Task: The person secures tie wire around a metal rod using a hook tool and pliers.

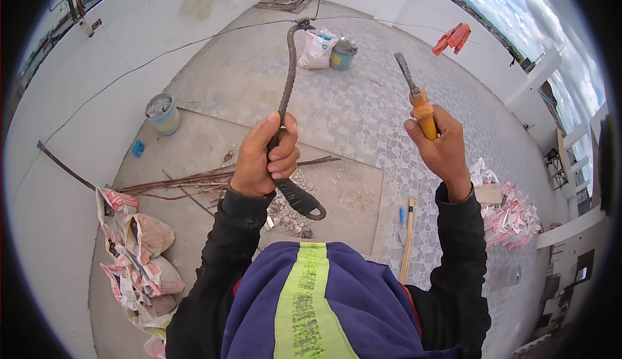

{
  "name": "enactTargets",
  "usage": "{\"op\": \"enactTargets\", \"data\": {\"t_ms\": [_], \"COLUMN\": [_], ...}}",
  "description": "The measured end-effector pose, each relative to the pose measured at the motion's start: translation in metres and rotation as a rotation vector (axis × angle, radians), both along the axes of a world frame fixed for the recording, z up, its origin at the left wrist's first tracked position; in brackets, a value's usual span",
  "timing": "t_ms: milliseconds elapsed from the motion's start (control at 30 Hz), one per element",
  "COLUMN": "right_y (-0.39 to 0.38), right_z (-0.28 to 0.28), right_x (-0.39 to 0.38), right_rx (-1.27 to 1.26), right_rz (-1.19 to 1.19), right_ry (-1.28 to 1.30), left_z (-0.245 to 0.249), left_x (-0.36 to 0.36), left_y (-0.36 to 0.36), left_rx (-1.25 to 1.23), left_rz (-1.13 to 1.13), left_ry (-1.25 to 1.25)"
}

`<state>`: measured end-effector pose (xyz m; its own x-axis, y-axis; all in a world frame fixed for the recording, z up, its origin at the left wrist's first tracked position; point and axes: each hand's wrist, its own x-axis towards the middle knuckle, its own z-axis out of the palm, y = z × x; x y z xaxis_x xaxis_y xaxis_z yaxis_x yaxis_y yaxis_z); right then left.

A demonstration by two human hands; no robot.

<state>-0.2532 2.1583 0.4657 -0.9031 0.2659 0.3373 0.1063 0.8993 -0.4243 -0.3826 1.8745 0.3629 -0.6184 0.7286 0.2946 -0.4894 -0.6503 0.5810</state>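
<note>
My left hand (267,155) is wrapped around a bent, ribbed rebar rod (289,67) with a black-wrapped grip that ends in a loop (315,211). The rod stands roughly upright, and its curved top overlaps a thin wire in this view. In my right hand (444,142) is a chisel (414,87) with a yellow handle and guard, its grey blade pointing up and to the left. The two hands are apart, both raised in front of my chest above the floor.
Rusty rebar lengths (181,184) lie on bare concrete beside rubble (291,213). Filled sacks (152,236) stand along the left wall. A bucket (163,116) is farther up, and another bucket (343,55) is beside a white sack (317,51). Red cloth (452,38) hangs from a line.
</note>
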Motion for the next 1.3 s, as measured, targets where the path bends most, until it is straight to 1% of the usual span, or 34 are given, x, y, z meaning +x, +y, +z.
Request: {"op": "enactTargets", "data": {"t_ms": [67, 100, 167, 200, 267, 300, 433, 500, 533, 633, 700, 733, 800, 933, 1000, 1033, 1100, 1233, 1300], "right_y": [-0.011, -0.012, -0.014, -0.015, -0.018, -0.017, -0.020, -0.027, -0.031, -0.043, -0.047, -0.047, -0.044, -0.044, -0.043, -0.044, -0.051, -0.067, -0.069], "right_z": [0.028, 0.038, 0.053, 0.059, 0.070, 0.073, 0.073, 0.074, 0.074, 0.075, 0.079, 0.079, 0.078, 0.086, 0.088, 0.092, 0.102, 0.105, 0.101], "right_x": [-0.014, -0.023, -0.044, -0.052, -0.068, -0.075, -0.095, -0.100, -0.101, -0.101, -0.100, -0.101, -0.102, -0.101, -0.102, -0.101, -0.098, -0.088, -0.086], "right_rx": [0.185, 0.186, 0.527, 0.527, 0.773, 0.808, 0.774, 0.696, 0.697, 0.717, 0.729, 0.731, 0.787, 0.803, 0.903, 0.902, 0.838, 0.843, 0.797], "right_rz": [0.217, 0.218, 0.291, 0.293, 0.258, 0.238, 0.324, 0.415, 0.415, 0.402, 0.342, 0.345, 0.379, 0.385, 0.433, 0.431, 0.400, 0.332, 0.337], "right_ry": [0.228, 0.230, 0.364, 0.367, 0.338, 0.288, 0.273, 0.276, 0.278, 0.293, 0.188, 0.189, 0.293, 0.232, 0.289, 0.287, 0.024, -0.014, 0.028], "left_z": [0.001, 0.001, 0.003, 0.003, 0.004, 0.003, 0.003, 0.005, 0.004, 0.003, 0.003, 0.002, 0.002, -0.002, -0.004, -0.004, -0.004, -0.002, -0.003], "left_x": [0.000, 0.001, 0.001, 0.001, 0.000, 0.000, 0.001, 0.003, 0.003, 0.002, 0.001, 0.001, 0.002, 0.001, 0.000, 0.000, 0.000, 0.002, 0.005], "left_y": [0.000, -0.001, -0.001, -0.002, -0.002, -0.002, -0.004, -0.005, -0.004, -0.003, -0.003, -0.003, -0.002, -0.003, -0.003, -0.004, -0.005, -0.006, -0.006], "left_rx": [-0.003, -0.007, -0.022, -0.039, -0.028, -0.024, -0.016, -0.037, -0.037, -0.024, -0.021, -0.019, -0.021, -0.035, -0.048, -0.048, -0.046, -0.051, -0.039], "left_rz": [-0.002, -0.002, 0.004, 0.006, 0.000, -0.012, -0.017, 0.001, 0.002, -0.015, -0.012, -0.010, -0.008, -0.007, -0.003, -0.005, -0.017, -0.022, -0.037], "left_ry": [-0.007, -0.016, -0.010, -0.005, -0.008, -0.018, 0.005, 0.006, 0.007, 0.000, 0.002, 0.002, -0.001, 0.010, 0.049, 0.048, 0.051, 0.061, 0.023]}}
